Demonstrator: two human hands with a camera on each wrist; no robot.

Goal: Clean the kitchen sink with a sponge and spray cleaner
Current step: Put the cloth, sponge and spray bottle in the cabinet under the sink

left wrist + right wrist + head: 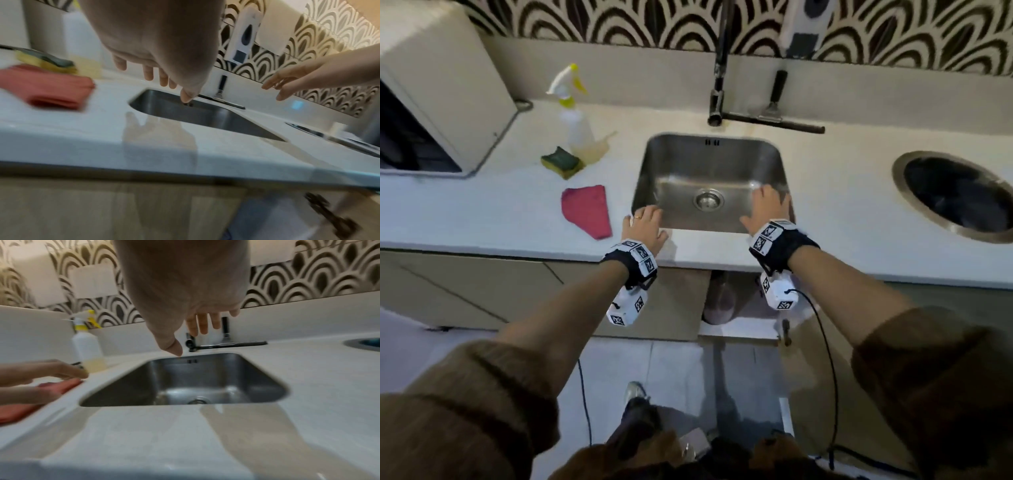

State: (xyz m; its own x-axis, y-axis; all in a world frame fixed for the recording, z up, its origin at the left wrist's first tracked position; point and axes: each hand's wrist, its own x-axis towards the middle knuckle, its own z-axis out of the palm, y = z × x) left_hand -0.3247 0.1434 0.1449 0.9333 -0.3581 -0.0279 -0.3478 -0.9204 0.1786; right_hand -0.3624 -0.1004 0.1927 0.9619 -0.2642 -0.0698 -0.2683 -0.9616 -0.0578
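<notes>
A steel sink with a round drain is set in the white counter. Left of it stand a clear spray bottle with a white and yellow trigger and a yellow-green sponge. My left hand hovers over the sink's front left corner, fingers spread and empty. My right hand hangs over the front right of the basin, fingers straight and empty. In the right wrist view the spray bottle stands left of the sink. The sponge shows blurred in the left wrist view.
A folded red cloth lies on the counter left of the sink. A black tap and a squeegee sit behind the basin. A microwave stands far left, a round steel opening at right.
</notes>
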